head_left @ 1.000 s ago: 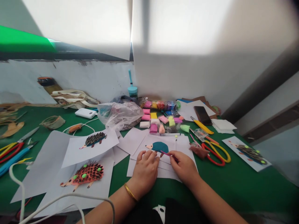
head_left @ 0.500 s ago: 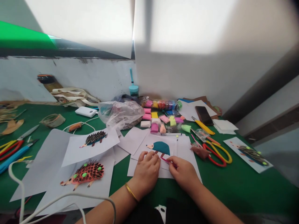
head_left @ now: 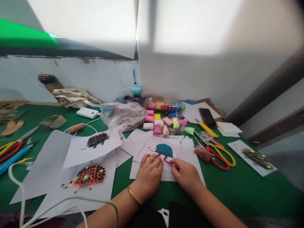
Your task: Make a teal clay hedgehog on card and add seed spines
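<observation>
A clay hedgehog with a teal body, pale face and brown legs lies on white paper in front of me. My left hand rests flat on the paper just below it, fingers stretched out and holding the sheet. My right hand pinches a thin pink clay tool, its tip pointing left at the hedgehog's feet. Most of the tool is hidden in the fingers, and I cannot tell whether its tip touches the clay.
Bags of coloured clay lie behind the paper. Red-and-yellow scissors, a yellow cutter and a phone are to the right. Finished hedgehog pictures lie left, near a white cable. Another hedgehog card lies far right.
The tool's tip has shifted very slightly near the hedgehog's feet. Both hands stay in nearly the same place.
</observation>
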Demonstrator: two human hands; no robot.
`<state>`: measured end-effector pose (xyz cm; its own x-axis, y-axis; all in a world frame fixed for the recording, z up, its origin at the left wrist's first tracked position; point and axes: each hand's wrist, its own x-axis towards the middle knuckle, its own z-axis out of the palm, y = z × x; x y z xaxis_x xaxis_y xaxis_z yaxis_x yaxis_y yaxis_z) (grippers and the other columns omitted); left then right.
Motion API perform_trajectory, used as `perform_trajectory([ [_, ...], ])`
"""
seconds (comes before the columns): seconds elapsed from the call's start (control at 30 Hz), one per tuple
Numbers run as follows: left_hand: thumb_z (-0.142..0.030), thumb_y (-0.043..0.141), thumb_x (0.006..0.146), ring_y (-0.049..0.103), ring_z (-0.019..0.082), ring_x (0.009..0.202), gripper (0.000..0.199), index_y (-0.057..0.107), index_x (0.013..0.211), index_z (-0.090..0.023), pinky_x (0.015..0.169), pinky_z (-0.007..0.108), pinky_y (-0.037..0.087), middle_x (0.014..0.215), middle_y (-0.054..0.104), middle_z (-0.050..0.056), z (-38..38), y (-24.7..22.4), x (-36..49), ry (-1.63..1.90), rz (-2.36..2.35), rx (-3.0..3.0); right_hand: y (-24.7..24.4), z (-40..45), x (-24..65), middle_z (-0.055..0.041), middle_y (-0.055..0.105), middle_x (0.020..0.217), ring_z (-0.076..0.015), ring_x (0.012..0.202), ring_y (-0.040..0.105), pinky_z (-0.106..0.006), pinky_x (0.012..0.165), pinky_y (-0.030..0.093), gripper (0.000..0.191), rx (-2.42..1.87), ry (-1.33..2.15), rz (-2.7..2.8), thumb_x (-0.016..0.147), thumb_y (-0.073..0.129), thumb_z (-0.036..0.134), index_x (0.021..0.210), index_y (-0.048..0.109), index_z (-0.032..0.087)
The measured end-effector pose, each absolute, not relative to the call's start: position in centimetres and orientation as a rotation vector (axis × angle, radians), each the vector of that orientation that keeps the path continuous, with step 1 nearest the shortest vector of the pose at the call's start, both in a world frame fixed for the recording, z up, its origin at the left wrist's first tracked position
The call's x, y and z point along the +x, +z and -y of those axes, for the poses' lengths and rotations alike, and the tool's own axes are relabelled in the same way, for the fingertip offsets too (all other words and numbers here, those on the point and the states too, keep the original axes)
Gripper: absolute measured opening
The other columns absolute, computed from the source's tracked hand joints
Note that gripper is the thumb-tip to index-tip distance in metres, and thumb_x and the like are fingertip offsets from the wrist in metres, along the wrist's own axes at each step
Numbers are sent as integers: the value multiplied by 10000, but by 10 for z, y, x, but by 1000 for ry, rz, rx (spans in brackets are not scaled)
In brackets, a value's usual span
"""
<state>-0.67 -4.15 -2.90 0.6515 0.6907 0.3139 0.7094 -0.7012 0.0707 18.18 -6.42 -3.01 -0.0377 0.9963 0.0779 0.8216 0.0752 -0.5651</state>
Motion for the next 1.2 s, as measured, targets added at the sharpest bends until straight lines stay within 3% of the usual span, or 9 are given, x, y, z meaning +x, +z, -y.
perform_trajectory([
  [0.47,-121,516,899,525,229,1106,217,597,1088,-191,994,426,334,1093,642,50,42,-30,-7,-514,1188,-2785,-32,64,180,-11,747,874,-189,803,681,-268,700,417,259,-1831,473,1940,876,461,226,963,703,247],
  [0.9,-135,521,910,521,226,1095,181,597,1068,-181,1002,426,328,1072,642,45,41,-30,-6,-508,1211,-2803,-27,62,167,-27,711,747,-181,695,645,-290,600,312,171,-1854,113,2170,861,486,160,823,647,204],
  [1.2,-137,538,883,537,235,1056,219,615,1081,-190,981,432,351,1056,647,59,42,-32,-6,-569,1225,-2770,-26,71,178,-26,727,782,-183,735,663,-276,645,356,213,-1800,232,2193,840,488,144,875,686,213],
])
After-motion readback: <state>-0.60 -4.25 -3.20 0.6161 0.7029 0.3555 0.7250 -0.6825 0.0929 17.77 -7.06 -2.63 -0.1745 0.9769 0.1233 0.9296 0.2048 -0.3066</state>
